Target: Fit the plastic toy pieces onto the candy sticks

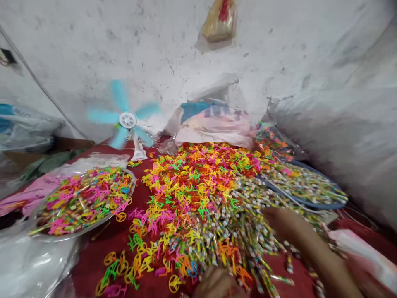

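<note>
My right hand [276, 221] reaches in from the lower right and lies against a heap of thin, clear tubes [252, 207] with coloured contents and whitish ends. Motion blurs its fingers, and whatever they hold is hidden. At the bottom edge, my left hand [215, 283] is partly cut off, its blurred fingers curled in. It is next to orange plastic pieces [242, 275] and a blue ring-shaped piece [192, 269]. A large pile of small yellow, pink, green, orange and red plastic pieces [192, 178] spreads out beyond and to the left of the tubes.
On the left, a round tray [133, 186] carries mixed pieces and tubes. A blue-rimmed tray [338, 203] of tubes sits at right. A spinning fan [127, 120] stands behind on the red surface [93, 252]. Plastic bags [217, 124] lie against the wall; clear plastic [37, 260] is front left.
</note>
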The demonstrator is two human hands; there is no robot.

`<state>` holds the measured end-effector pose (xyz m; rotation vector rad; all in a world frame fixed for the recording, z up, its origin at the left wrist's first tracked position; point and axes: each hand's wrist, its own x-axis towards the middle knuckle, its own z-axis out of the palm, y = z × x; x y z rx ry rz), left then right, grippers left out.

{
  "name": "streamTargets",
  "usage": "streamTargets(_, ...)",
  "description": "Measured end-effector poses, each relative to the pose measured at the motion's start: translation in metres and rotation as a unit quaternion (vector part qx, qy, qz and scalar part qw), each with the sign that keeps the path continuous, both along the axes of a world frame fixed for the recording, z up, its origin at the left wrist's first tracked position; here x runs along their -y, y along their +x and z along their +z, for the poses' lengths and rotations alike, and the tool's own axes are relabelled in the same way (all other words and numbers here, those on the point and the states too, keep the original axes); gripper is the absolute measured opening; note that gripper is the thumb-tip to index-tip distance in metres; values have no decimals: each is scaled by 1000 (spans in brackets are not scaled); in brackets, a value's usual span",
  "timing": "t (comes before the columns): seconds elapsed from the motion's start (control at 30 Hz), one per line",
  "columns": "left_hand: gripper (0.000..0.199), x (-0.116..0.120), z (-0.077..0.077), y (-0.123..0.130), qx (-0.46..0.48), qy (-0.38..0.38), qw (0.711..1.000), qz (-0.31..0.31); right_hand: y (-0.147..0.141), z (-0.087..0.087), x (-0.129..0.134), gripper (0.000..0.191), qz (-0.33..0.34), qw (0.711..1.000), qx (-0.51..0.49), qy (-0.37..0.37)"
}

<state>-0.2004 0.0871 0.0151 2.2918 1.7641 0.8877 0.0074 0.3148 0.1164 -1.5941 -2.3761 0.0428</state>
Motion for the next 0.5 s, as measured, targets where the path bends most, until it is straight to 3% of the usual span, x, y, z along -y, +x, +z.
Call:
streamTargets(0.1, 50, 16, 4, -58, -80, 104, 972, 197, -50, 46, -59, 39, -25, 996, -68, 43)
streamTargets(0.13, 64, 19, 6, -74, -96, 98, 955, 263, -70, 57, -78, 45, -54, 993, -90, 60)
streamTargets(0.2, 88, 22, 10, -99, -123, 77, 933, 329, -109, 69, -109, 58, -120, 985, -120, 34)
streamTargets(0.3, 102, 21, 6, -113, -160, 59, 937, 306, -156, 64, -130, 75, -148, 981, -125, -29)
streamTargets(0.4, 105, 19, 2, -113, -178, 44, 942, 280, -185, 50, -122, 79, -90, 988, -118, -34)
streamTargets(0.5, 102, 18, 4, -112, -181, 33, 945, 272, -199, 39, -98, 72, 6, 992, -129, 16)
